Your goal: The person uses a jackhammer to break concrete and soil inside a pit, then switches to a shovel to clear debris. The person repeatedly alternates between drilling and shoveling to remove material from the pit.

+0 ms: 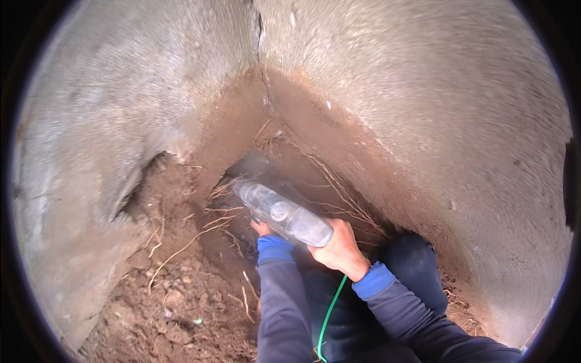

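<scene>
A long, dust-covered corded power tool (281, 210) points away from me into a hollow dug at the foot of two concrete walls. Its exact kind is hard to make out, and its far tip is lost in dust. My right hand (340, 247) is closed around its rear end. Farther forward, my left hand (261, 228) supports the tool from its left side and underneath; most of those fingers are hidden by the tool body. A green cord (328, 314) runs from below my right hand toward me.
Rough concrete walls rise on the left (78, 157) and right (436, 103), meeting at a cracked corner. Thin roots (339, 187) cross the hollow. Loose brown soil (175, 302) is heaped at the lower left. My dark-clothed knee (411, 272) is close to the right wall.
</scene>
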The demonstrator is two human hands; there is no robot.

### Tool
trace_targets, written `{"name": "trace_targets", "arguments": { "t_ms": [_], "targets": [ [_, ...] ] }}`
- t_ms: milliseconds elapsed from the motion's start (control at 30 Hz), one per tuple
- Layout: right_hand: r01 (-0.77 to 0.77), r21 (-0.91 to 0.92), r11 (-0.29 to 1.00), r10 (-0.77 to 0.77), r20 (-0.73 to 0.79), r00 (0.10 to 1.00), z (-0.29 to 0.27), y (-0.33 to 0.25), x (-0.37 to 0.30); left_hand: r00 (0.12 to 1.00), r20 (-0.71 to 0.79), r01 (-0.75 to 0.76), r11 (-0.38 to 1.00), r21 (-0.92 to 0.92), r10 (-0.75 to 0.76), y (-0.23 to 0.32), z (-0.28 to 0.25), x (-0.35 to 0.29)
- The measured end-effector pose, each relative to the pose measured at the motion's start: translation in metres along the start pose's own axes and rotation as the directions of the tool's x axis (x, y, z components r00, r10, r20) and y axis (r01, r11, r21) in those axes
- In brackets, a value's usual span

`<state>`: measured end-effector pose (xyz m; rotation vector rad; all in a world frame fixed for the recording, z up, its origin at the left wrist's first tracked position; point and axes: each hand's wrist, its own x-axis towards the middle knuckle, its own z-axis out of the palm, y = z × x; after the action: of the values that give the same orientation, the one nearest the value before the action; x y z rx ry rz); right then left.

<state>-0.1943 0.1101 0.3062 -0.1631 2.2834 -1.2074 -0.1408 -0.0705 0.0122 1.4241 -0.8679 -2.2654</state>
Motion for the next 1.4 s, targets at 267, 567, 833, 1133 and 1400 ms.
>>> {"name": "trace_targets", "arguments": {
  "t_ms": [267,567,833,1133,1400],
  "targets": [
    [0.224,-0.218,0.950,-0.190,0.165,0.968,-0.044,-0.001,-0.101,0.998,0.050,0.041,0.995,-0.089,-0.037,-0.016,0.000,-0.081],
    [0.413,0.180,0.893,-0.397,-0.119,0.910,-0.076,0.042,-0.146,0.989,0.140,-0.028,0.993,-0.115,0.044,-0.006,0.015,-0.109],
    [0.310,0.248,0.918,-0.270,-0.184,0.945,-0.062,0.089,-0.168,0.933,0.334,-0.045,0.964,-0.262,0.135,0.008,0.006,-0.106],
    [0.303,0.388,0.870,-0.275,-0.127,0.953,0.016,0.143,-0.156,0.935,-0.197,-0.243,0.939,0.243,0.293,0.048,0.007,-0.127],
    [0.372,0.281,0.885,-0.334,-0.174,0.926,-0.012,0.053,-0.100,0.944,-0.149,-0.198,0.867,0.456,0.294,0.050,0.012,-0.095]
  ]
}}
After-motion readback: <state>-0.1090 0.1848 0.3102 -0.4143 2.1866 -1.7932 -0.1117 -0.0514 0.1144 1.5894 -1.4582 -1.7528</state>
